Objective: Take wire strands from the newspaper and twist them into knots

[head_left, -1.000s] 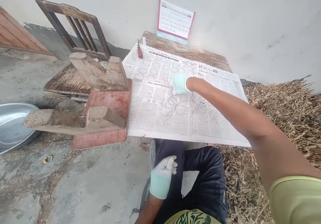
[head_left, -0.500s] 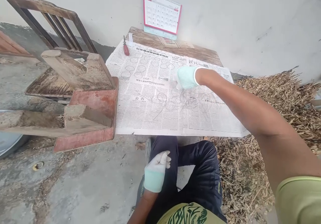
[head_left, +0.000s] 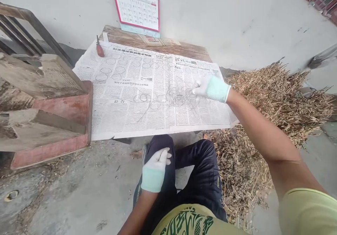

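My right hand point(head_left: 210, 89), in a white and mint glove, is over the right half of the newspaper point(head_left: 126, 122). Its fingers are curled, and what they hold, if anything, is too small to make out. Just left of its fingertips is a tangle of thin dark loops point(head_left: 180, 98), wire-like in look. More round loops point(head_left: 118, 72) lie in rows towards the upper left of the paper. My left hand point(head_left: 155, 164), gloved the same way, rests closed on my thigh with nothing visible in it.
A red-handled screwdriver point(head_left: 100, 50) lies at the paper's far left corner. A desk calendar point(head_left: 138, 10) stands on the wooden table point(head_left: 195, 50) against the wall. An overturned wooden stool point(head_left: 63, 110) is at left, beside a chair point(head_left: 28, 20). Dry stalks point(head_left: 284, 101) are heaped at right.
The view has swung to the right. My right hand has moved right across the newspaper and a little nearer to me. My left hand has stayed on my thigh.
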`<action>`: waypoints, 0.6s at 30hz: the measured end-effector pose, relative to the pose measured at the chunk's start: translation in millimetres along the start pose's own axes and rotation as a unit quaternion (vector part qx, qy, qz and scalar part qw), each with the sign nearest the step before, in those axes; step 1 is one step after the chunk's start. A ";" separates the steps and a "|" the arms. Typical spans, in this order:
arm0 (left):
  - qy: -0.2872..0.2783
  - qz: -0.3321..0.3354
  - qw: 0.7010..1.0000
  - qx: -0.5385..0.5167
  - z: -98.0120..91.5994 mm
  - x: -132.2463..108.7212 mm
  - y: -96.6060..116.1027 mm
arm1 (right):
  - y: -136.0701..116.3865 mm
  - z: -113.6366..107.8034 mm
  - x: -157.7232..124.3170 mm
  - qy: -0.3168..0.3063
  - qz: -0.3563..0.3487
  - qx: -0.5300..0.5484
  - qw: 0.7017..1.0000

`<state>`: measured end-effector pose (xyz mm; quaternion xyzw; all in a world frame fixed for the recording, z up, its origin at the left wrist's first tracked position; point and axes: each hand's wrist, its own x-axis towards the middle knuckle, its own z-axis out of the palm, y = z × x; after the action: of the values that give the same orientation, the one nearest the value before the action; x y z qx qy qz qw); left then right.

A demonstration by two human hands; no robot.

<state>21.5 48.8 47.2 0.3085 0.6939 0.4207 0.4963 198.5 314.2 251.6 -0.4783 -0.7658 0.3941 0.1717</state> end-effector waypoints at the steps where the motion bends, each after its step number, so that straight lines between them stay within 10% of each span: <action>1: -0.004 0.013 1.000 -0.007 3.6 -4.7 15.9 | 1.0 7.3 -13.1 -0.010 0.014 0.025 1.000; 8: -0.002 0.114 0.992 -0.049 17.1 -21.0 111.5 | 21.8 75.5 -89.0 0.000 0.043 0.297 0.954; 18: 0.045 0.145 0.985 -0.082 18.6 -34.1 113.1 | 37.9 132.1 -139.2 -0.019 0.057 0.319 0.946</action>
<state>51.1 76.6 159.7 0.3451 0.6260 0.5575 0.4221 203.9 144.2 155.1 -0.4341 -0.5746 0.6359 0.2775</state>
